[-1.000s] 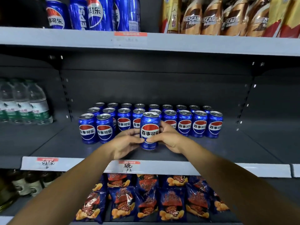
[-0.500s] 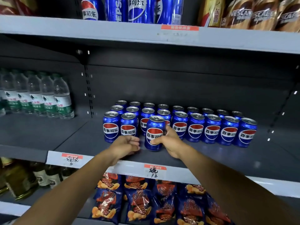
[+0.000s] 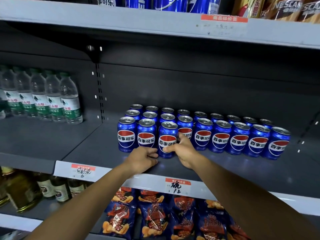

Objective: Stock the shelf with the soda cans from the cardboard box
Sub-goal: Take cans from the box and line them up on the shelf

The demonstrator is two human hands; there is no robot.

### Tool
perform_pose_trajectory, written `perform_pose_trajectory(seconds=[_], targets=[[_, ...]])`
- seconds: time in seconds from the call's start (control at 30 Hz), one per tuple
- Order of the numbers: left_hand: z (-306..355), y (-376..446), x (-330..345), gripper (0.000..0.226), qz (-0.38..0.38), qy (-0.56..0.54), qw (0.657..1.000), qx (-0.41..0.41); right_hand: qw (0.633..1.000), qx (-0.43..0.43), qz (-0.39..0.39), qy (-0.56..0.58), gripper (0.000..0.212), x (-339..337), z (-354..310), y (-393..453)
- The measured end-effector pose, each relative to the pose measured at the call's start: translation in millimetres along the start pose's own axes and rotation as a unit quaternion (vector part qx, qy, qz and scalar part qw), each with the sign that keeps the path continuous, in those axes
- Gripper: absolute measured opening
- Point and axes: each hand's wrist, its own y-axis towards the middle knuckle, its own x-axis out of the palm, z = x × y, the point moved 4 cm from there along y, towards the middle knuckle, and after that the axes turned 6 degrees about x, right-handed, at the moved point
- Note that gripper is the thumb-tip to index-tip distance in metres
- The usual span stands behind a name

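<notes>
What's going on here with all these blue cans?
A person is stocking a store shelf with blue soda cans. Their right hand grips one can standing at the front of the block of cans, third from its left end, while the left hand rests on the shelf just beside the can's base. Whether the left fingers touch it is hard to tell. Rows of matching cans already stand behind and to the right. Water bottles sit in the next bay.
</notes>
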Motion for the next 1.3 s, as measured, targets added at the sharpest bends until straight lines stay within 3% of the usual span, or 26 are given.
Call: perform_pose_trajectory(seconds=[0.63, 1.3], targets=[[-4, 2, 2, 0.041, 0.079, 0.031, 0.996, 0.031, 0.999, 0.006, 0.016, 0.032, 0.075, 5, 10, 10], [-7, 4, 5, 0.041, 0.072, 0.053, 0.995, 0.031, 1.0, 0.009, 0.009, -0.006, 0.059, 2, 16, 5]])
